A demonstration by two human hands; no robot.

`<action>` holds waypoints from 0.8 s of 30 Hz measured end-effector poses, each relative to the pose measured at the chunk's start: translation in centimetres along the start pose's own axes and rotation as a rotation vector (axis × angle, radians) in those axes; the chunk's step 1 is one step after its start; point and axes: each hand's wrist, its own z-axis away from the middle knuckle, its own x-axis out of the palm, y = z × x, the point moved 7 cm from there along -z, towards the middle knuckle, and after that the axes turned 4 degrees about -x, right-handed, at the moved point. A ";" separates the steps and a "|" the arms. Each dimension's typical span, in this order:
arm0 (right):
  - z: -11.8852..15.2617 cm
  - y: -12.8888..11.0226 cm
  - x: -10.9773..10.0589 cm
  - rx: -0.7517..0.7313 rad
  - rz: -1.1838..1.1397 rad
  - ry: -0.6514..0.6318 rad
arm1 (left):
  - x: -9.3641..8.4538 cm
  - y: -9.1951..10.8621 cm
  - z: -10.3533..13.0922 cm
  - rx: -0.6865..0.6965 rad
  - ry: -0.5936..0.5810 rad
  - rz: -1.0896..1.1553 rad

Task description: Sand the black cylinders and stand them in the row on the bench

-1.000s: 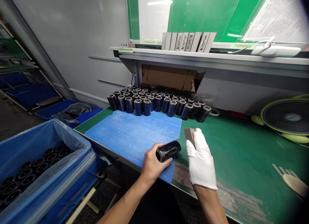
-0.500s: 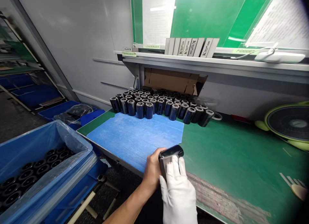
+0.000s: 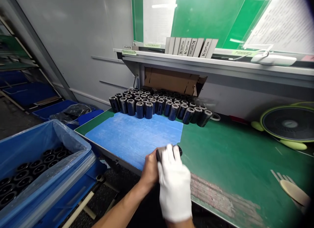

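Note:
A glossy black cylinder (image 3: 181, 150) is held over the table's near edge, mostly covered by my hands. My bare left hand (image 3: 150, 167) is closed round its left side. My right hand (image 3: 174, 179), in a white glove, lies over the top with its fingers pressed together. Under the glove is a grey block, which looks like a sanding block; it showed earlier and is now almost wholly hidden. Beyond my hands a blue sheet (image 3: 132, 136) covers part of the green tabletop (image 3: 220, 149). Several similar black cylinders (image 3: 148, 110) stand upright in rows at the back.
On my left, a blue bin (image 3: 80, 149) lined with clear plastic holds more black cylinders (image 3: 24, 181). Several grey blocks marked 220 (image 3: 187, 46) stand on the shelf (image 3: 220, 61). A green-rimmed fan (image 3: 290, 123) sits at right. A worn strip (image 3: 216, 195) runs along the front edge.
My gloved hand has slid forward over the cylinder and now covers the grey block. Both hands appear slightly further left, as the camera view has shifted a little.

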 end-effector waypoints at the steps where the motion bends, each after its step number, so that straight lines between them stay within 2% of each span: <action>1: 0.1 -0.1 0.0 -0.018 0.008 0.005 | 0.1 -0.1 0.0 -0.007 -0.016 0.023; 6: 0.3 -0.3 -0.7 -0.008 0.018 -0.023 | 0.0 -0.4 0.2 -0.023 0.031 0.033; 9: 0.4 -1.1 -1.3 -0.023 -0.020 -0.026 | 0.3 -0.2 0.2 -0.027 -0.018 0.040; 12: -0.6 -0.9 -0.7 -0.019 -0.052 -0.024 | 0.2 0.3 0.0 -0.018 -0.017 0.054; 14: -2.2 1.0 0.1 0.007 -0.154 0.002 | 0.1 0.3 0.0 -0.029 0.002 0.021; 16: -3.3 4.6 0.1 0.122 -0.330 0.108 | 0.1 0.1 0.0 -0.047 -0.005 -0.044; 18: -2.9 9.0 -0.1 0.323 -0.475 0.220 | 0.2 0.0 0.2 -0.043 -0.011 -0.096; 20: -0.9 11.7 -0.2 0.496 -0.525 0.246 | 0.2 -0.1 0.3 -0.029 -0.006 -0.145; 22: 1.4 11.4 -0.2 0.519 -0.507 0.189 | 0.2 -0.1 0.4 -0.019 0.003 -0.170; 24: 2.7 8.8 0.0 0.385 -0.450 0.099 | 0.2 -0.1 0.4 -0.018 -0.003 -0.171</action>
